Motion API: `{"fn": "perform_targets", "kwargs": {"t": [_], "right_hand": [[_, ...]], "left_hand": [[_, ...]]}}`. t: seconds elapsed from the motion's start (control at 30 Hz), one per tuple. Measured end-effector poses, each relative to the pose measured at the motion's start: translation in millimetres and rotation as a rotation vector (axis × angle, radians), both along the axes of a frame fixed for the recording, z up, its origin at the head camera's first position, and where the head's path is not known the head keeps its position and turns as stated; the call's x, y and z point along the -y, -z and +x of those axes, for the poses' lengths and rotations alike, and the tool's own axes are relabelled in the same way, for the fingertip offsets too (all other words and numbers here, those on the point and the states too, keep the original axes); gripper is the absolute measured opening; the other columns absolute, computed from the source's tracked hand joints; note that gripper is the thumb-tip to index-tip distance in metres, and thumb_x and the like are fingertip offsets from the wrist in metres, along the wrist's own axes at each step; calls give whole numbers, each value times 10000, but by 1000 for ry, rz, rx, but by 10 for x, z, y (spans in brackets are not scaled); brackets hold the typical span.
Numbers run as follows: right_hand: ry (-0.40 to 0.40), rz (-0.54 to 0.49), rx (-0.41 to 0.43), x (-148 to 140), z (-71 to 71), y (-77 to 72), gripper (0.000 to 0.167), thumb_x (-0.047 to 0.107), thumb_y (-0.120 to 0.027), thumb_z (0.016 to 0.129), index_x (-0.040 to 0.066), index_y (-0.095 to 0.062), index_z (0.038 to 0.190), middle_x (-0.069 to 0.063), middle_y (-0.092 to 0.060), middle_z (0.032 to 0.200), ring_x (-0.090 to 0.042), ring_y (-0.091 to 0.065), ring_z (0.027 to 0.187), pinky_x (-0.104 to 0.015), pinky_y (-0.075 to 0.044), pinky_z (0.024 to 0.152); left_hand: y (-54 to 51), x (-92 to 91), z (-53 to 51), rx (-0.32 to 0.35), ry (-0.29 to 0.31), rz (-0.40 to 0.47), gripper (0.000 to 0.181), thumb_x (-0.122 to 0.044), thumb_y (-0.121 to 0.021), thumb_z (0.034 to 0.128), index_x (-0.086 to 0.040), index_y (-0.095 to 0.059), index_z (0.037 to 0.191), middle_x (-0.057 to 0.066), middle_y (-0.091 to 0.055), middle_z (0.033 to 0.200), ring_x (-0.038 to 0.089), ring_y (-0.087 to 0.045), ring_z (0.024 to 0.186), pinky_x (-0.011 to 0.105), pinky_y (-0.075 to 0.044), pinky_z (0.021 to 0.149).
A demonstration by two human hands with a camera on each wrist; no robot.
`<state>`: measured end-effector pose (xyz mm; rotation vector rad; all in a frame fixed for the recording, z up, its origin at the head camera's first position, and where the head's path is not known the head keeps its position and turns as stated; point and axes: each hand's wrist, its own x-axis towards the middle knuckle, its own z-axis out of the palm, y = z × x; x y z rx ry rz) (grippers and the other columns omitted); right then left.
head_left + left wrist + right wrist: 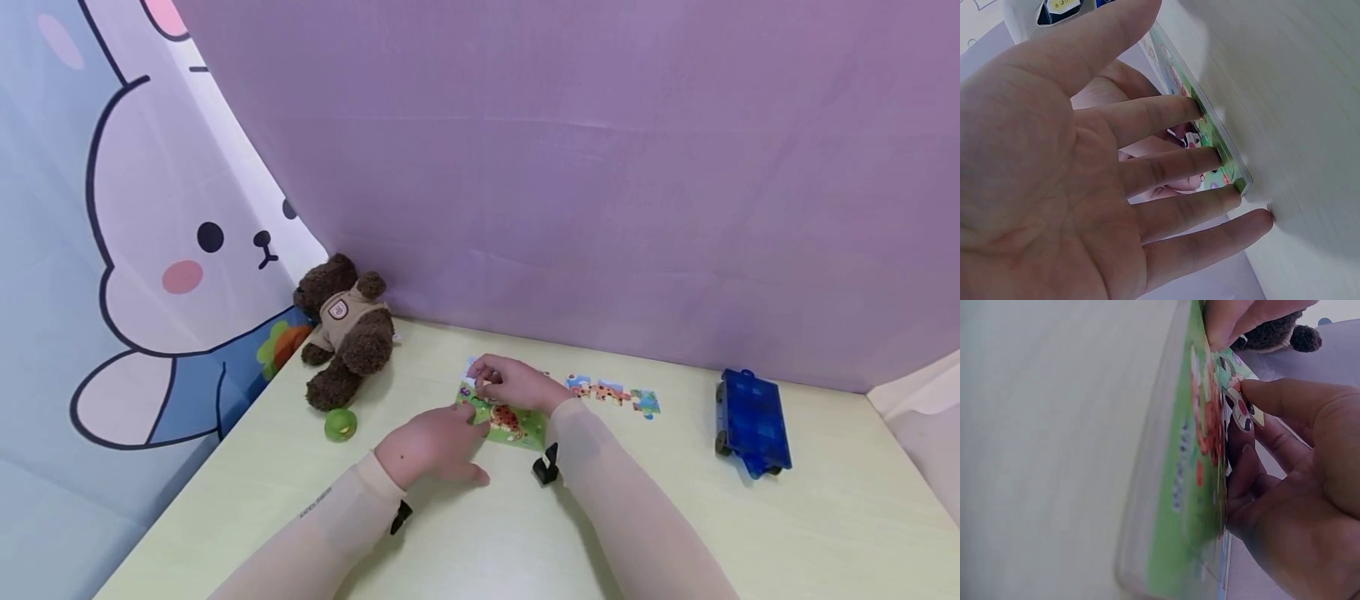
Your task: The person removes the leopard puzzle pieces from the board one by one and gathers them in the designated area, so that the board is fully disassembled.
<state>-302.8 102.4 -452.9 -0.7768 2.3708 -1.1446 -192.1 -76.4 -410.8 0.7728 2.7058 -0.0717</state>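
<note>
A green jigsaw puzzle board with an orange spotted animal printed on it lies flat on the table. My left hand is spread at its near left side; in the left wrist view, straight fingertips rest on the board's edge. Over the board's far left part is my right hand. Between thumb and fingers it pinches a puzzle piece with a black, white and red print, tilted up from the board. Part of the board is hidden beneath both hands.
Several joined puzzle pieces lie right of the board, with a green-blue piece at their end. A blue toy cart stands farther right. On the left are a brown teddy bear and a small green toy. A purple curtain hangs behind.
</note>
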Motion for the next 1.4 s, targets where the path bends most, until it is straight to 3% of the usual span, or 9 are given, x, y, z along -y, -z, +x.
{"fn": "perform_targets", "kwargs": {"t": [0.2, 0.43, 1.07, 1.4], "right_hand": [[15, -28, 10, -14, 18, 30, 277, 140, -566, 1110, 204, -628, 1373, -44, -673, 1186, -170, -652, 1003, -312, -574, 840], [55, -113, 12, -38, -11, 82, 315, 114, -579, 1093, 189, -630, 1394, -85, -672, 1193, -177, -667, 985, -302, -600, 807], [125, -180, -3, -272, -55, -8, 359, 183, -602, 1094, 174, -605, 1453, -91, -673, 1268, -237, -693, 1086, -385, -610, 935], [181, -225, 22, -596, -63, -81, 382, 169, -575, 1111, 99, -566, 1487, -141, -650, 1277, -330, -659, 1177, -513, -628, 1031]], "left_hand": [[4, -1, 4, -8, 7, -3, 853, -628, -729, 946, -151, -495, 1613, 148, -520, 1597, 282, -586, 1415, 406, -532, 1195], [7, 3, -1, -22, 10, -4, 850, -631, -738, 935, -158, -510, 1604, 143, -545, 1563, 283, -618, 1365, 409, -547, 1173], [6, -6, -10, -6, -7, 3, 848, -632, -737, 937, -158, -511, 1603, 127, -560, 1518, 271, -656, 1269, 411, -577, 1126], [27, -6, -30, 23, -35, 7, 846, -639, -729, 940, -185, -495, 1615, 112, -520, 1589, 297, -629, 1353, 435, -553, 1166]]}}
